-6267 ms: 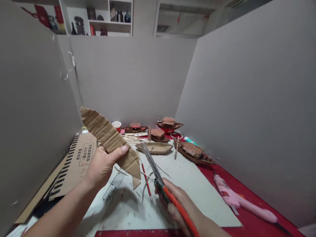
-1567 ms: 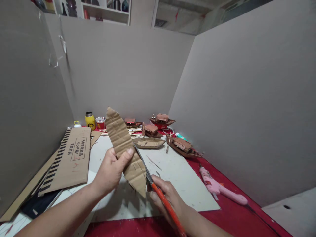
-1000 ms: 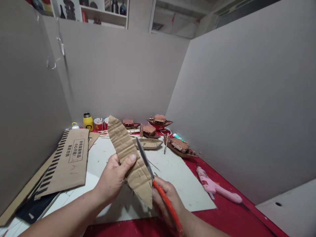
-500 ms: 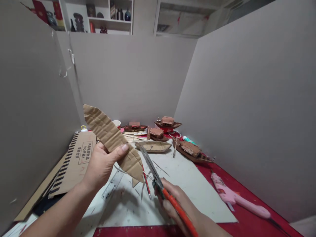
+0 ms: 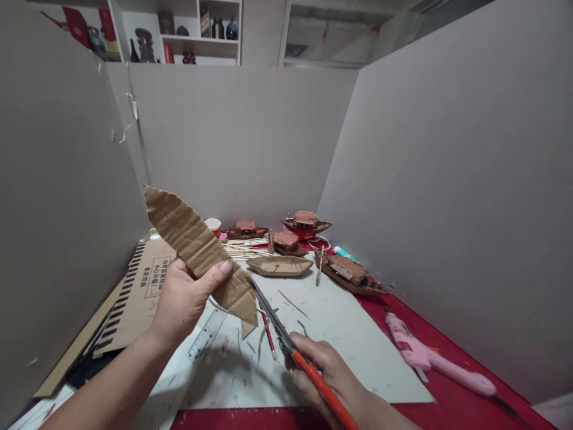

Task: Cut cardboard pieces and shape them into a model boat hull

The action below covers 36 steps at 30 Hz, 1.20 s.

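Observation:
My left hand (image 5: 192,292) pinches a boat-shaped piece of brown cardboard (image 5: 194,239), thumb on its creased face, and holds it raised and slanting above the table. In my right hand (image 5: 322,364) are scissors (image 5: 308,367) with orange handles. Their blades point up and away, with the tips at the right edge of the cardboard. Under them on the white board lie a red pencil (image 5: 268,334), a clear ruler (image 5: 206,334) and thin cut strips. Farther back sits a small cardboard boat hull (image 5: 280,266).
Brown model boats stand along the back, one (image 5: 351,273) at the right edge of the white board (image 5: 371,358). A pink glue gun (image 5: 416,349) rests on the red cloth at right. Thin sticks (image 5: 244,248), a paper cup (image 5: 213,226) and printed cardboard (image 5: 134,298) lie behind and left.
The scissors have tilted slightly, their tips now against the cardboard's right edge. The cardboard has turned a little in my left hand, its upper end shifting slightly left.

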### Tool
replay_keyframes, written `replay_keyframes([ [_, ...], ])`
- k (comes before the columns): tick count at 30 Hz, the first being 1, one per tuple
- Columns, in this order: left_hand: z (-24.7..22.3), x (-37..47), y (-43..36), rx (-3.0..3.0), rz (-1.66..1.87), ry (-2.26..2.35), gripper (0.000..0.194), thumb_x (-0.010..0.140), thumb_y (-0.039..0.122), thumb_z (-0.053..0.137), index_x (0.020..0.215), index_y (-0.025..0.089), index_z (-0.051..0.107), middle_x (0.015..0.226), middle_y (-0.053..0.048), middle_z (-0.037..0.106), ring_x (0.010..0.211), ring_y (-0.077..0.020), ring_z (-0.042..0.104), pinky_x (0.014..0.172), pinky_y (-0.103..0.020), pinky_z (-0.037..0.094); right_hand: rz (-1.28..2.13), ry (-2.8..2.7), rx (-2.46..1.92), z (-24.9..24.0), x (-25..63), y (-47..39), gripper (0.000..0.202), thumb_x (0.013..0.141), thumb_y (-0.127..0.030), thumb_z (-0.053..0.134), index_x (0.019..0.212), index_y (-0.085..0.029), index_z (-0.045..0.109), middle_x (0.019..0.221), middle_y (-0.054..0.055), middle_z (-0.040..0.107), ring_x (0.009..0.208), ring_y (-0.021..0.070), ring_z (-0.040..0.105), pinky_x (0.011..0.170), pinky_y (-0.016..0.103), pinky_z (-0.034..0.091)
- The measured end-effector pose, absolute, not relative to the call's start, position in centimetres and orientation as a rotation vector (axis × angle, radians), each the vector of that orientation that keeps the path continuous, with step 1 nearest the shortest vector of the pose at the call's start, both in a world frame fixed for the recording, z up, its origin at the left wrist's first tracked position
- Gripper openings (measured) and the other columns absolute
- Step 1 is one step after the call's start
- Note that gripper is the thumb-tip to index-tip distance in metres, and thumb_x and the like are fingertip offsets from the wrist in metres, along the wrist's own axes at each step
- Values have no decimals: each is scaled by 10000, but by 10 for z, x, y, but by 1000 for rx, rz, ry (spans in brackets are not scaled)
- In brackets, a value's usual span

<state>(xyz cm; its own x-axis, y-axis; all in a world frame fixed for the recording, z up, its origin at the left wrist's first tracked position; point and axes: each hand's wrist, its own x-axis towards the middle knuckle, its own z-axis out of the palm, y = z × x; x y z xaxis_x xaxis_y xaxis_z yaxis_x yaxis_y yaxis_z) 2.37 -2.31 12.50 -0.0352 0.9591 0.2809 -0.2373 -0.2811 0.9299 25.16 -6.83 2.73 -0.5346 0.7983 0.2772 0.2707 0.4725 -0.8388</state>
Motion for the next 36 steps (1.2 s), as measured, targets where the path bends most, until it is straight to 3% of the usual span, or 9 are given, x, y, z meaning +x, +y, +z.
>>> replay_keyframes([
  [6,121,26,-23,1231,1443,835,279,708,267,812,955,173,723,940,-53,768,840,-205,715,777,-313,587,1071,-2002,-803,30,248,-69,323,954,-466,417,755,-215,379,630,-58,315,513,94,273,469,231,264],
  [20,120,29,-22,1180,1465,843,240,692,268,825,889,177,723,875,-28,766,778,-175,717,725,-278,590,987,-1989,-923,21,244,-70,254,921,-334,495,734,-220,366,597,-79,291,502,85,261,459,218,252],
  [28,114,33,-23,1245,1441,875,207,733,274,793,910,184,735,866,-17,763,792,-161,709,756,-269,583,1011,-1984,-975,20,246,-66,236,922,-355,494,772,-225,365,624,-75,326,543,99,263,488,225,268],
  [36,108,38,-23,1237,1384,852,225,738,274,790,938,190,729,898,-22,762,813,-167,706,782,-284,577,1033,-1913,-988,21,244,-71,321,932,-372,512,707,-219,342,595,-82,265,516,84,226,460,220,246],
])
